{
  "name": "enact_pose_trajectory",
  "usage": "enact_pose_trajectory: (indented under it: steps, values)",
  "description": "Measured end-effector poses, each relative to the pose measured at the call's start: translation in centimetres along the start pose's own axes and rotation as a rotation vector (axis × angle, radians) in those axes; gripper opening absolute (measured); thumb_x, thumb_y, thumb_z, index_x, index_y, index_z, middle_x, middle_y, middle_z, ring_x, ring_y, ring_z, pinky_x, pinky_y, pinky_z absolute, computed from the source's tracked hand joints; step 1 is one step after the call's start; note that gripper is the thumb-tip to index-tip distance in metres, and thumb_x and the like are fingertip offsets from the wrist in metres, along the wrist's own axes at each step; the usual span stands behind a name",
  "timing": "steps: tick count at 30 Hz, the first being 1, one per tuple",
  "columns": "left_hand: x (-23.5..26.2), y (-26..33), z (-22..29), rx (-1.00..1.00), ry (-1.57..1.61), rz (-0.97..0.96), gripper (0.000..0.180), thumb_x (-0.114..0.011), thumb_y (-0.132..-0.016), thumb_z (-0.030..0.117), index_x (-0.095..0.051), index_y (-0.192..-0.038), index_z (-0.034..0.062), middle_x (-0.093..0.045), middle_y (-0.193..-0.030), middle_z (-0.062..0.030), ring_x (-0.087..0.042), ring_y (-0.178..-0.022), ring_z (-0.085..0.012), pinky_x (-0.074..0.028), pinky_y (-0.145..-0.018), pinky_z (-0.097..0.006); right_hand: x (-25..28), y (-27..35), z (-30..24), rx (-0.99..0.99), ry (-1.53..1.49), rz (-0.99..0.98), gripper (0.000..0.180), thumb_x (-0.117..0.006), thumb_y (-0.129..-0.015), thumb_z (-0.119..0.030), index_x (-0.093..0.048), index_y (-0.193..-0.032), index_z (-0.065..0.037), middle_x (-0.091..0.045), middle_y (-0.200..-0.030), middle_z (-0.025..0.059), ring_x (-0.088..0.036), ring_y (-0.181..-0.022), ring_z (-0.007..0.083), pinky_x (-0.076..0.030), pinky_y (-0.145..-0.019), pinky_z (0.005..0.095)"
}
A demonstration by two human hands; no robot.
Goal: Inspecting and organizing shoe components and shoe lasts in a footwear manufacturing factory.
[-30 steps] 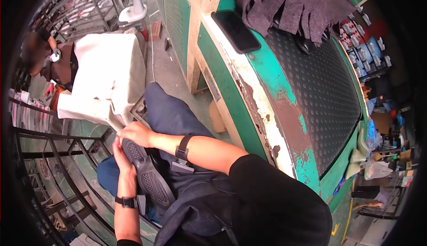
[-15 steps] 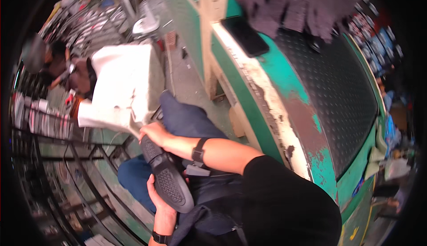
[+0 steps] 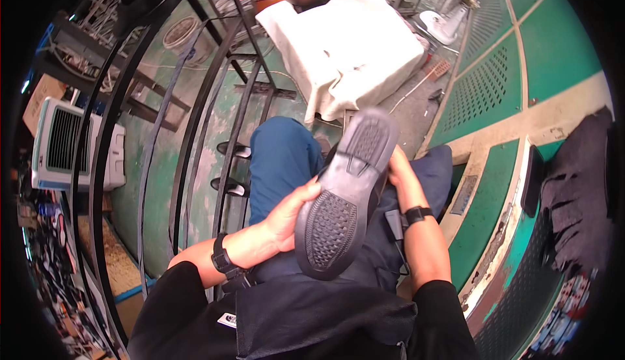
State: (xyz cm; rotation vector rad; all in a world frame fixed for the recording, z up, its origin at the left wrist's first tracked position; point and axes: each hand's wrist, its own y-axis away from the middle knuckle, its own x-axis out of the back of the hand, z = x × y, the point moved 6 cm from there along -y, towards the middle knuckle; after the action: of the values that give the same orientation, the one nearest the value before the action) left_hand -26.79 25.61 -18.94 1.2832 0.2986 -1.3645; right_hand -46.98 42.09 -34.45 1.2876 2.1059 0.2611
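A black shoe [image 3: 335,220] is held over my lap with its textured sole facing up. Its wide front part points toward me, and the heel end tilts away. My left hand [image 3: 291,213] grips the left edge near the middle, thumb against the side of the sole. Around the right side by the heel is my right hand [image 3: 398,168], its fingers mostly hidden behind the shoe. The shoe's upper is largely out of sight underneath.
A white cloth-covered block [image 3: 358,41] stands ahead. Black metal rack bars [image 3: 195,119] run along my left, with a white air cooler [image 3: 78,148] beyond. At right, a green machine bench [image 3: 485,210] carries a black phone [image 3: 532,181] and dark ragged material [image 3: 576,191].
The view has swung left, bringing more of the rack into sight. My right hand has shifted from the top of the heel end to its right side; both hands still hold the shoe.
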Motion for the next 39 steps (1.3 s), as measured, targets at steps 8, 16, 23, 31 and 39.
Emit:
enact_pose_trajectory:
  steps: [8,16,23,31,39]
  values:
    - [-2.7,4.1,11.3,-0.666,-0.267,-0.204,0.115,-0.067,-0.071,0.074,-0.028,-0.15,0.0003,-0.044,-0.139,-0.0353,-0.052,-0.125,-0.0478,-0.045,-0.105,-0.058,-11.4,7.0,-8.4,0.182,-0.209,-0.663,0.069,-0.067,-0.091,-0.042,-0.044,-0.14,0.0,-0.062,-0.123,0.0187,-0.066,-0.103,0.0287,-0.057,-0.084,0.0432]
    - [6.8,11.8,14.0,-1.067,-0.598,0.196,0.105,-0.078,-0.071,0.058,-0.033,-0.148,0.002,-0.046,-0.144,-0.0151,-0.048,-0.132,-0.0285,-0.037,-0.111,-0.042,-19.5,-3.0,-8.2,0.099,-0.198,-0.346,0.049,-0.051,-0.101,-0.037,-0.044,-0.131,0.002,-0.053,-0.128,0.0251,-0.066,-0.103,0.0387,-0.059,-0.077,0.0436]
    - [7.8,15.6,15.6,-1.221,-1.722,0.592,0.052,-0.076,-0.08,0.043,-0.065,-0.109,0.0021,-0.066,-0.118,-0.0096,-0.061,-0.115,-0.0274,-0.033,-0.111,-0.047,-33.2,5.3,-1.3,-0.173,0.342,-0.724,0.078,-0.042,-0.099,-0.061,-0.031,-0.151,-0.004,-0.037,-0.15,0.0179,-0.052,-0.128,0.0299,-0.054,-0.092,0.0487]
    - [30.1,3.4,6.8,-0.507,-0.443,0.709,0.028,-0.07,-0.087,0.021,-0.066,-0.109,0.0034,-0.066,-0.106,-0.0049,-0.058,-0.103,-0.014,-0.044,-0.091,-0.03,-28.2,5.1,-2.3,0.085,0.814,-0.727,0.044,-0.062,-0.094,-0.012,-0.054,-0.136,0.0,-0.046,-0.148,0.0161,-0.051,-0.128,0.0221,-0.044,-0.102,0.0337]
    - [45.0,-6.7,3.0,-0.168,-1.294,0.948,0.045,-0.075,-0.076,0.034,-0.064,-0.107,0.0035,-0.065,-0.114,-0.0219,-0.061,-0.109,-0.0374,-0.049,-0.093,-0.045,-16.6,8.5,-5.8,-0.151,0.924,-0.294,0.04,-0.06,-0.096,-0.009,-0.053,-0.134,0.003,-0.062,-0.128,0.0138,-0.058,-0.121,0.0216,-0.044,-0.104,0.0341]
